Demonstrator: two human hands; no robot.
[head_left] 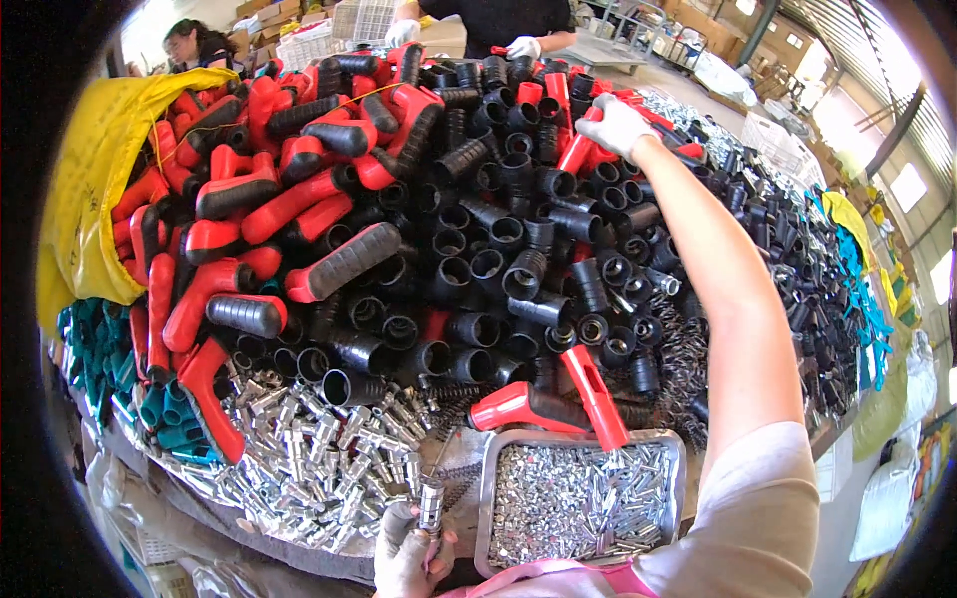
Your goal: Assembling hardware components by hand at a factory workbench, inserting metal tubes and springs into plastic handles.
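in the head view, we observe two gloved hands above a heaped tabletop [461, 450]. the left hand [414, 548] is at the near edge; its grip is clamped on a metal fitting [431, 503], which stands upright at the fingertips, left of the tray [485, 503]. the right hand [616, 128] is extended to the far side of the heap; its grip is closed on a red tube [575, 153], which lies tilted among black sleeves [525, 271].

we locate the remaining parts as follows. loose fittings [319, 458] are piled to the left of the left hand. the tray holds pins [628, 498] and smaller metal pieces. a slotted red part [595, 397] leans over the tray's far rim, beside a red-and-black handle [528, 407]. more handles [344, 261] fill the left side, next to a yellow sack [85, 219] and teal parts [100, 349]. springs [683, 369] lie beyond the tray. across the tabletop we note a co-worker [498, 22] in a black top and white gloves.
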